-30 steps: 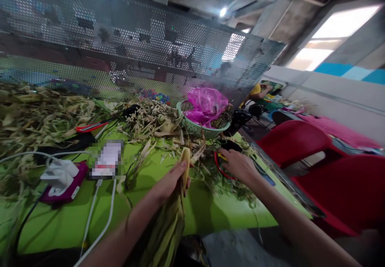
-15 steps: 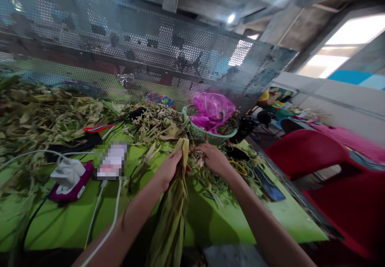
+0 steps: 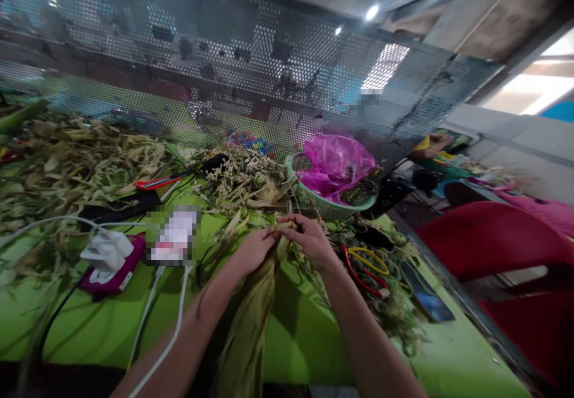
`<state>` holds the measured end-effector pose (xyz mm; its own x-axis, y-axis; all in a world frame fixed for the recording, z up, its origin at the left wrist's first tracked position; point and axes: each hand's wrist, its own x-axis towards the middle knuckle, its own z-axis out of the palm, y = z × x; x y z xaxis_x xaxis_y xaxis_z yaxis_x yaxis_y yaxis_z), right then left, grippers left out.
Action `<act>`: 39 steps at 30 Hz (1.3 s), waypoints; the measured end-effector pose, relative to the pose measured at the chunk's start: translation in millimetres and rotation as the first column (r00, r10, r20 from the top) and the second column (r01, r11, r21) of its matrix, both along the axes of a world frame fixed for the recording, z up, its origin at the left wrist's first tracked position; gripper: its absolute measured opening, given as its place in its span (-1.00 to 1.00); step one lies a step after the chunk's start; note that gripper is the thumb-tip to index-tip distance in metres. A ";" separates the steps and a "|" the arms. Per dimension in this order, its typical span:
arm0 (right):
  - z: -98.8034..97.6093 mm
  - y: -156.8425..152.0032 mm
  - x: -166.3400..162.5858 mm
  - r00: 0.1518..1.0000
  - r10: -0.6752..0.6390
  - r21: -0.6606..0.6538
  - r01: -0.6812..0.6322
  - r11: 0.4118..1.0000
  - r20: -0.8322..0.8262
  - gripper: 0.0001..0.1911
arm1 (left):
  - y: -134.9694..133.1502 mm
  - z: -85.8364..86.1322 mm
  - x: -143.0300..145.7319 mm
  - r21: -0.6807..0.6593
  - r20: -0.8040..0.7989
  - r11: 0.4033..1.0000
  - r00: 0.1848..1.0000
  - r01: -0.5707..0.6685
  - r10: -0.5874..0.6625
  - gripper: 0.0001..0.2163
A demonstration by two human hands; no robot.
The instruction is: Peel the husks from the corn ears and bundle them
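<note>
A long bundle of dried corn husks (image 3: pixel 251 314) hangs down over the front of the green table (image 3: pixel 309 344). My left hand (image 3: pixel 256 248) is closed around its upper end. At the top of the bundle, my right hand (image 3: pixel 307 238) pinches the husk tip with thumb and fingers, close against the left. Loose husk strips (image 3: pixel 258 183) lie heaped just beyond both hands. Part of the bundle's top is hidden behind the fingers.
A green basket (image 3: pixel 329 207) with a pink plastic bag (image 3: pixel 336 162) stands behind. Red-handled pliers (image 3: pixel 359 272), a yellow-handled tool (image 3: pixel 370 259) and a dark phone (image 3: pixel 428 296) lie right. Left are a blurred-screen phone (image 3: pixel 174 236), cables and a purple power strip (image 3: pixel 119 266). Red chairs (image 3: pixel 488 230) flank the table.
My right hand has moved left from the loose strips to the top of the husk bundle, meeting my left hand. The red-handled pliers have come into sight. The view has shifted slightly left.
</note>
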<state>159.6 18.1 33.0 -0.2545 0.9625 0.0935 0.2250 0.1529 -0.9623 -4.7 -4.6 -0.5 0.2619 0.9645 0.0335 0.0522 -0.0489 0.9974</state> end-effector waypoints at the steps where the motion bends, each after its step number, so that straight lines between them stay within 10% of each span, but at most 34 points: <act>1: -0.7 -1.3 2.3 0.998 0.009 -0.047 -0.012 0.999 -0.067 -0.68 | 1.8 0.9 -4.1 -0.011 0.002 1.000 1.000 0.026 -0.026 -0.68; 17: 4.5 -4.0 30.2 0.913 -0.083 -0.206 -0.001 0.979 -0.399 -0.56 | -11.9 25.8 -18.2 -0.263 0.361 0.917 0.912 0.300 -0.195 -0.57; 28: 1.3 -1.9 28.5 0.952 -0.127 -0.288 0.043 0.957 -0.278 -0.58 | -0.9 8.8 -14.0 -0.206 0.219 0.978 0.971 -0.044 0.090 -0.83; 34: -5.2 4.4 35.8 0.970 -0.096 -0.300 0.025 0.954 -0.224 -0.58 | 4.0 1.7 -16.2 -0.360 0.396 0.918 0.863 -0.166 0.312 -0.80; 39: -16.9 8.6 31.4 0.993 -0.114 0.018 0.114 0.993 0.020 -0.63 | 5.4 3.8 -11.9 -0.370 0.465 0.925 0.844 -0.090 0.268 -0.71</act>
<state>191.0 26.7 16.1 -0.1451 0.9838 0.1055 0.2621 0.1410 -0.9547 -16.7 0.8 3.3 0.1164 0.9711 -0.2084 -0.4793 0.2387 0.8446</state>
